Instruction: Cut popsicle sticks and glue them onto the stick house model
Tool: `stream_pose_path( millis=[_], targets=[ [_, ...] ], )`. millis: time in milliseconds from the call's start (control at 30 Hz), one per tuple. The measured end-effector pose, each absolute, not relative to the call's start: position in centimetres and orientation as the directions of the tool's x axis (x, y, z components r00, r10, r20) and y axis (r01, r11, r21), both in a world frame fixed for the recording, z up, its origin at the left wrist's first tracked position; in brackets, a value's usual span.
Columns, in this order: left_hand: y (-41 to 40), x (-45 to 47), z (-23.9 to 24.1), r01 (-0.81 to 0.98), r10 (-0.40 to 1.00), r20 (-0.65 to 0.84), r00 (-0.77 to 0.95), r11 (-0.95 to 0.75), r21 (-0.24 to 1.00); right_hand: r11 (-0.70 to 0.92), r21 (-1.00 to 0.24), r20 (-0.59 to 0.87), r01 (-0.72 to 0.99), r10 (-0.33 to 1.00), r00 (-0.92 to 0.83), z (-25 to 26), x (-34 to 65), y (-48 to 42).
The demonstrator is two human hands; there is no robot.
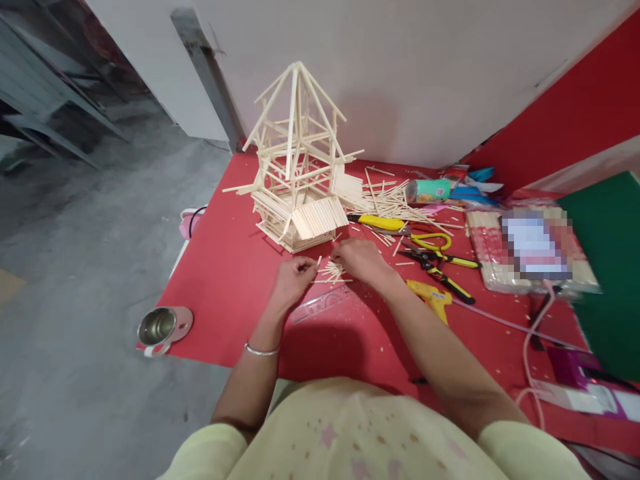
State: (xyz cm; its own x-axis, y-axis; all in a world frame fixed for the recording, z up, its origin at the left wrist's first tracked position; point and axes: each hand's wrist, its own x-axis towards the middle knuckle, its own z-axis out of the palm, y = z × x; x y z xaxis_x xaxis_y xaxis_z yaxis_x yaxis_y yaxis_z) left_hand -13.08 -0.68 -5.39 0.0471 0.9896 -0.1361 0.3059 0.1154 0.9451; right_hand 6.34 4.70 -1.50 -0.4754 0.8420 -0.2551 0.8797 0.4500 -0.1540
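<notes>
A house model built of thin wooden sticks (300, 167) stands on the red table (225, 280), its peaked roof frame bare of cladding. Just in front of it lies a small heap of short cut sticks (331, 271). My left hand (293, 279) is curled at the heap's left side, fingers pinched on a short stick. My right hand (361, 260) rests over the heap's right side, fingers bent down onto the sticks. A clear ruler (323, 303) lies below both hands.
Loose long sticks (395, 200) are scattered right of the model. Yellow-handled cutters (400, 227), pliers (440, 263) and a yellow glue gun (433, 297) lie to the right. A stick packet (530, 250) sits further right. A steel cup (156, 327) stands at the table's left corner.
</notes>
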Motion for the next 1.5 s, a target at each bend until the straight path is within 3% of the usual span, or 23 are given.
stream_pose_path(
  millis=[233,533,633,700,767,867,1267,1500],
  targets=[
    [-0.4,-13.1,-6.5,0.256,0.981,-0.191,0.028,0.178,0.95,0.502,-0.186,-0.324,0.845,0.78,-0.535,-1.6,5.6,6.8],
    [-0.4,-12.7,-6.1,-0.216,0.921,-0.388,0.027,0.384,0.898,0.377,-0.434,-0.237,0.818,0.828,-0.508,-2.6,6.4,7.0],
    [-0.6,-12.5,-6.0,-0.304,0.919,-0.388,0.069,0.39,0.869,0.224,-0.643,-0.206,0.733,0.871,-0.446,-3.0,6.8,5.8],
    [-0.7,-12.4,-5.8,-0.324,0.917,-0.385,0.105,0.397,0.858,0.032,-0.841,-0.212,0.54,0.899,-0.383,-3.0,6.6,5.0],
    [-0.8,-12.3,-5.5,-0.324,0.911,-0.387,0.142,0.412,0.852,-0.119,-0.941,-0.232,0.317,0.908,-0.348,-2.8,6.4,4.6],
    [-0.9,-12.3,-5.0,-0.32,0.898,-0.398,0.191,0.44,0.839,-0.168,-0.963,-0.233,0.209,0.909,-0.346,-2.7,5.9,4.2],
    [-1.2,-12.4,-5.0,-0.288,0.894,-0.39,0.22,0.441,0.85,-0.197,-0.97,-0.232,0.14,0.925,-0.302,-3.9,5.7,3.0],
    [-1.8,-12.3,-4.5,-0.127,0.933,-0.344,0.108,0.356,0.926,-0.06,-0.986,-0.091,0.156,0.976,-0.199,-3.6,5.7,1.3]
  ],
)
